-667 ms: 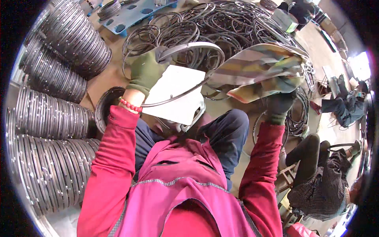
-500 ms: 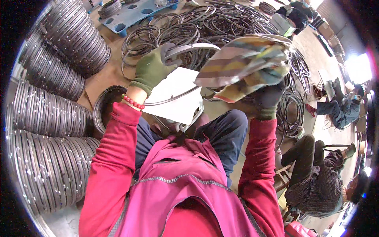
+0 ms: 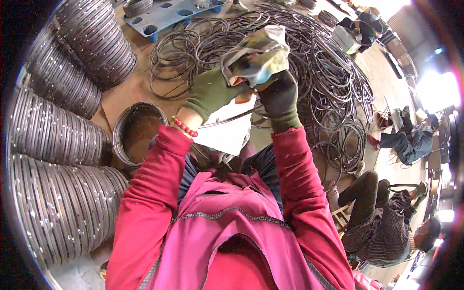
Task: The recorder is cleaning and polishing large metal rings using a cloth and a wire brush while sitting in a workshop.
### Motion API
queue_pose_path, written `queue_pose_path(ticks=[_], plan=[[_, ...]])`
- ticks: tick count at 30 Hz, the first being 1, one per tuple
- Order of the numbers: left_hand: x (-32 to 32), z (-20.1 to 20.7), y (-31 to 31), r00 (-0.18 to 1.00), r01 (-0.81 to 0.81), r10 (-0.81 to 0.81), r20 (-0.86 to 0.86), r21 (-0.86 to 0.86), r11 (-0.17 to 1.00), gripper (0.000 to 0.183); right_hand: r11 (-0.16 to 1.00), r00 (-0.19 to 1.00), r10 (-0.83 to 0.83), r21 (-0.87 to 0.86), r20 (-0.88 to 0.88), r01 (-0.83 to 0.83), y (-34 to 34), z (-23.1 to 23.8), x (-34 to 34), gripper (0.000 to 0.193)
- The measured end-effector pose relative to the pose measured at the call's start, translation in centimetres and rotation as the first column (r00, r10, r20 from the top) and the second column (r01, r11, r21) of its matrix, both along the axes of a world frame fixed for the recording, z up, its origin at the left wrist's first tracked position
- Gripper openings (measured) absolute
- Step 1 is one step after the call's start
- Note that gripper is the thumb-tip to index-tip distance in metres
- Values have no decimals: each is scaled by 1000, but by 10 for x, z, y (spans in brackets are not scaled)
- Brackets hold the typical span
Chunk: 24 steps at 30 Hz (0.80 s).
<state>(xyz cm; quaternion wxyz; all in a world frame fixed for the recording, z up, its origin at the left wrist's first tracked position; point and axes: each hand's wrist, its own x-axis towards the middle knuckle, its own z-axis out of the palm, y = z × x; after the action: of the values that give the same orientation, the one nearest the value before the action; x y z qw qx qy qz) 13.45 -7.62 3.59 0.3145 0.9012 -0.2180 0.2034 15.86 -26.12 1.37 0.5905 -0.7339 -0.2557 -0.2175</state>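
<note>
Working out in front of the knees now, with a crumpled, multicoloured fabric cloth [image 3: 256, 55] bunched up between both hands, seen against a big tangled pile of thin, dark round hoops [image 3: 333, 72]. Gripping that cloth with the right hand [image 3: 279, 96], gloved in dark green and black, fingers apparently closed into the folds, perhaps bunching it so for a firmer hold. Meeting it from the other side with the left hand [image 3: 210, 92], in an olive-green glove, fingertips lost against the fabric: impossible to tell whether closed or open. Just below the gloves, showing an arc of one slim, dark curved hoop [image 3: 233, 118] across a plain white sheet [image 3: 226, 135], its upper part hidden, seemingly kept forward of the body for elbow room. Over on the left, packed rim to rim in long, grey-black ribbed stacks [image 3: 67, 203], probably nested that way to save floor. Just beside the left forearm, standing open-mouthed, a dark, round, hollow stack [image 3: 124, 130], likely placed there for easy reach. Away to the right, sitting well apart, a co-worker in a dark checked top [image 3: 384, 229].
</note>
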Motion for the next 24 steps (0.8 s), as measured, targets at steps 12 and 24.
queue_pose_path(ticks=[12,24], plan=[[8,-9,23,990,-136,139,20,-116,984,34,961,1000,-15,-275,18,20,-33,99,-11,67],[44,-4,35,994,85,-88,-60,-41,996,59,942,943,-325,-64,69,329,-34,-6,31,38]])
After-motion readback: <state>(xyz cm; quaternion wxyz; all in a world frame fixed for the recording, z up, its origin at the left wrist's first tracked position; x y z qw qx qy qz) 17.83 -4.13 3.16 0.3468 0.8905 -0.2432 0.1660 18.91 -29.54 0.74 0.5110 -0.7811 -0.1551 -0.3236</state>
